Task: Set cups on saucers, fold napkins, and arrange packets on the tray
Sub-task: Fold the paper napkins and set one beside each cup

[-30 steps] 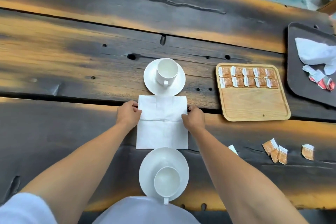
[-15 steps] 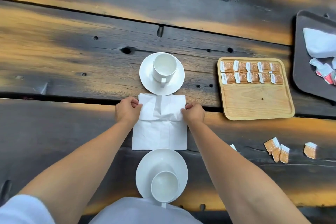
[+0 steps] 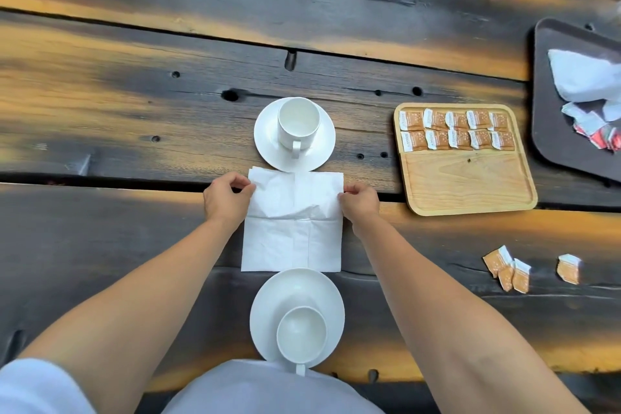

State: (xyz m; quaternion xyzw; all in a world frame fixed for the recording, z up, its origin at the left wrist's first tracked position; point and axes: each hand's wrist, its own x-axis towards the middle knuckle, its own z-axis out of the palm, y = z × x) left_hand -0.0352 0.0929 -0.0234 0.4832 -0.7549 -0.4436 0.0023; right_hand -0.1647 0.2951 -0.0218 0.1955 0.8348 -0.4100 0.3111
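Observation:
A white napkin (image 3: 292,232) lies flat between two place settings. My left hand (image 3: 226,198) pinches its far left edge and my right hand (image 3: 359,203) pinches its far right edge; the far half is lifted and wrinkled. Beyond it a white cup (image 3: 298,123) stands on a saucer (image 3: 322,151). Nearer me a second cup (image 3: 301,334) rests on its saucer (image 3: 295,289). To the right a wooden tray (image 3: 470,185) holds two rows of orange packets (image 3: 457,129). Several loose orange packets (image 3: 512,267) lie on the table.
A dark tray (image 3: 557,131) at the far right carries crumpled white napkins (image 3: 584,77) and red-and-white packets (image 3: 601,133). The table (image 3: 134,104) is dark, knotted wood with gaps between its planks.
Both hands have pinched the napkin's far edge and raised it off the table, so the far half now bulges and wrinkles. The view has shifted slightly.

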